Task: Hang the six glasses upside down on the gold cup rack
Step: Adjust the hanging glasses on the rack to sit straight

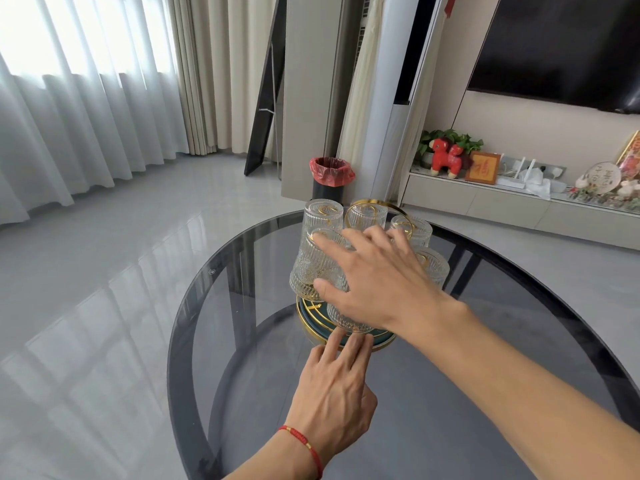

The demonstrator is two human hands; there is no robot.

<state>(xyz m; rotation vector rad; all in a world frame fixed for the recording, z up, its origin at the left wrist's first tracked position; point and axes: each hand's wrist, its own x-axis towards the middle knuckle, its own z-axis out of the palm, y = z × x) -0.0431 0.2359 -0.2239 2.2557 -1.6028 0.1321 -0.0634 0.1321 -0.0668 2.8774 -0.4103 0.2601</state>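
The gold cup rack (381,203) stands on its round green, gold-rimmed base (309,326) on the far half of a glass table. Several clear ribbed glasses hang upside down on it: one at the back left (322,213), one at the back middle (367,216), one at the right (417,233), one at the front left (310,270), and one low at the front (346,320). My right hand (377,282) is spread over the rack, thumb and forefinger against the front-left glass. My left hand (334,389) lies flat, fingertips on the base's near rim.
The round smoked-glass table (450,393) has a dark frame beneath. A black bin with a red liner (330,174) stands on the floor behind it. A low TV cabinet (502,202) with ornaments runs along the right wall. Curtains hang at the left.
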